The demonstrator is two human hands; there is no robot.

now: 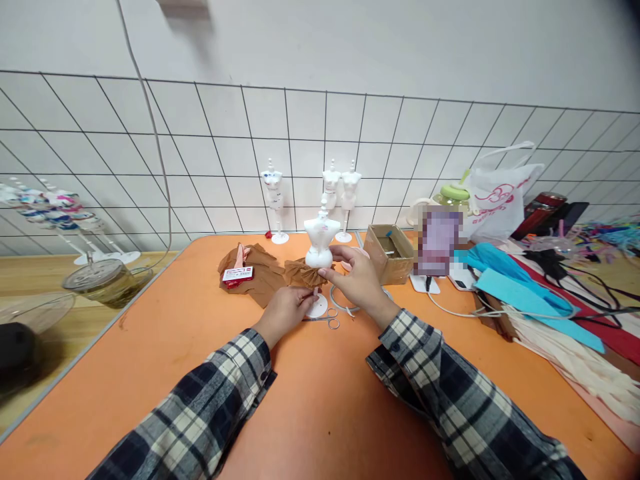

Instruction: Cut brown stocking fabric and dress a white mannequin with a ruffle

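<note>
A small white dress form (321, 233) stands upright on a round white base (317, 306) in front of me. Gathered brown fabric (305, 272) wraps its lower body and spreads out to the left. My right hand (363, 280) is closed at the form's right hip, thumb in front, pinching the fabric there; some of its fingers are hidden behind the form. Low beside the stand's pole, my left hand (285, 310) is closed with its fingertips at the fabric's lower edge. Small scissors (333, 321) lie by the base, near a roll of thin pale tape or wire (345, 303).
More brown cloth (265, 267) with a red-and-white packet (238, 275) lies left. Several dress forms (274, 190) stand at the back. On the right are a cardboard box (393, 257), a propped phone (439, 241), cables, blue fabric (530, 303) and a white bag (505, 200).
</note>
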